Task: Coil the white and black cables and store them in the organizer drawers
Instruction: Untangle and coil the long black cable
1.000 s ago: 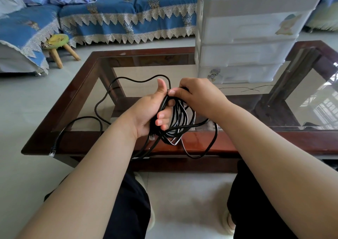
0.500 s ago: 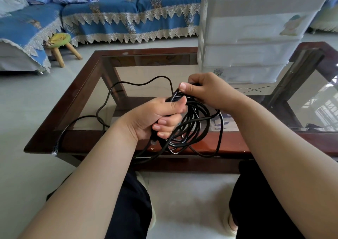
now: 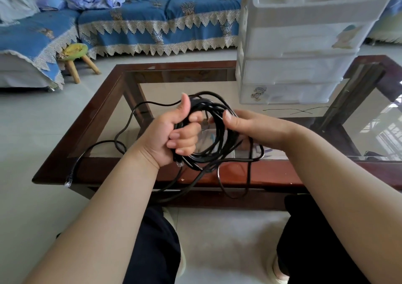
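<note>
Since the left hand (image 3: pixel 171 135) has lifted its thumb while its curled fingers keep gripping the black cable (image 3: pixel 208 153) coil above the table's (image 3: pixel 102 118) near edge, the right hand (image 3: pixel 254 127) now pinches the coil's far side, likely adding 1 more loop. The plug (image 3: pixel 69 180) still trails off the left corner, so coiling is unfinished. At the far right edge, the white organizer's (image 3: pixel 293 44) 3 drawers stand closed, contents unseen.

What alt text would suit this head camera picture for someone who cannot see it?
Two bare hands hold a half-coiled black cable over a glass table: the left hand grips the loops, the right hand pinches them. A white drawer organizer stands behind.
</note>
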Motion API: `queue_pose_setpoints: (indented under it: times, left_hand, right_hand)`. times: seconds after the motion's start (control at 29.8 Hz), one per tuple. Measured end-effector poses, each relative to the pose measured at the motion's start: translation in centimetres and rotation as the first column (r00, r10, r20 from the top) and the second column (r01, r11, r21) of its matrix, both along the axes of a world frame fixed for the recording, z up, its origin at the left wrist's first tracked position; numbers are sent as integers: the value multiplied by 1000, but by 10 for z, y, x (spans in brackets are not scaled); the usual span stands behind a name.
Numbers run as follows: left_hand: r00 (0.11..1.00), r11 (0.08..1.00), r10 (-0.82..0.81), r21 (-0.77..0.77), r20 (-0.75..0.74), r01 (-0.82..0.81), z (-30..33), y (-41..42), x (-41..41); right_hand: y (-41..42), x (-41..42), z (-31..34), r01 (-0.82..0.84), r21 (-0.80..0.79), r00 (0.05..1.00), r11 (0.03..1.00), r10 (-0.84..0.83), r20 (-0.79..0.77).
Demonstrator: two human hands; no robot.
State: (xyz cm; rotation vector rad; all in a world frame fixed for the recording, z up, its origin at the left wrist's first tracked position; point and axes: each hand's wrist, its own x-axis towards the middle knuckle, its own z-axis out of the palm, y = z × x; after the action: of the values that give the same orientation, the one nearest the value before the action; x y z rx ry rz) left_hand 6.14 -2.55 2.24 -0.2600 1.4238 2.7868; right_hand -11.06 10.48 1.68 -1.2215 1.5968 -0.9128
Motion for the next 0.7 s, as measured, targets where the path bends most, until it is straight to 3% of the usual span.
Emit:
queue_pose_setpoints:
  times: [0.07,0.13,0.2,0.23,0.3,0.47,0.7]
  left_hand:
    - [997,997,70,46,-42,-68,0,-4,1]
    - [991,991,125,44,-55,-123,-2,-2,-1]
    - [985,987,160,23,-58,-159,-4,4,-5]
    - [983,984,177,2,-53,-178,-4,8,-8]
    - [977,975,208,-70,-39,-211,-4,15,-14]
    - [974,944,224,-247,-5,-219,-4,28,-27]
    - [985,975,174,-141,-9,-173,-2,27,-33]
  right_hand:
    - [-1,7,-5,20,26,994,999,-23,107]
    - [-5,15,-11,111,17,921,994,-109,375]
    - [-9,27,-15,210,44,672,977,-177,719]
    - [-9,32,-16,270,58,557,961,-204,805]
    - [-9,34,-16,394,95,448,914,-281,849]
    - [-6,29,-12,540,94,464,836,-389,796]
    - [-1,23,-2,565,47,495,824,-384,780]
